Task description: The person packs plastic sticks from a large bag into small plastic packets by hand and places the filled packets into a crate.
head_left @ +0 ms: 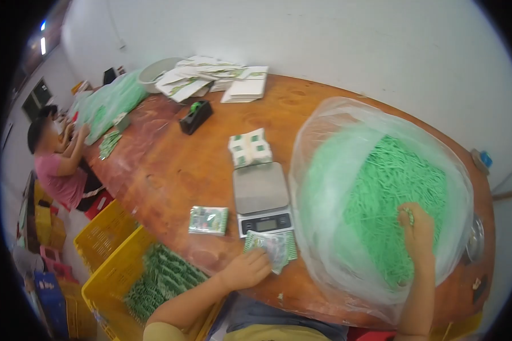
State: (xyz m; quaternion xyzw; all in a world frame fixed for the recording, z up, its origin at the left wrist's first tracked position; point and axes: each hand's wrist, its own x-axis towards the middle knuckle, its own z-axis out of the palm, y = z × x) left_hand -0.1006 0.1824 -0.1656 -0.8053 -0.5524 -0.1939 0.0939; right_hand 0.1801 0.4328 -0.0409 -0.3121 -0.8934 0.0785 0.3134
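My left hand [248, 269] grips the near edge of a clear packet [275, 248] with green-striped ends, at the front of a digital scale [261, 190]. In my right hand [418, 233], pinched fingers hold a few small thin green pieces [408, 216]. This hand is over a large clear plastic bag [318, 187], which lies open and is full of loose thin green pieces [401, 170]. Another striped packet [209, 220] lies left of the scale. Behind the scale's plate sits a white packet with green squares [250, 148].
A yellow crate [96, 295] holding many green packets stands beside the table [165, 170]. A black tape dispenser [195, 117], white flat cartons [246, 85] and a round basin [153, 74] sit farther back. At the far left, a person in pink [57, 170] works by another green-filled bag [114, 99].
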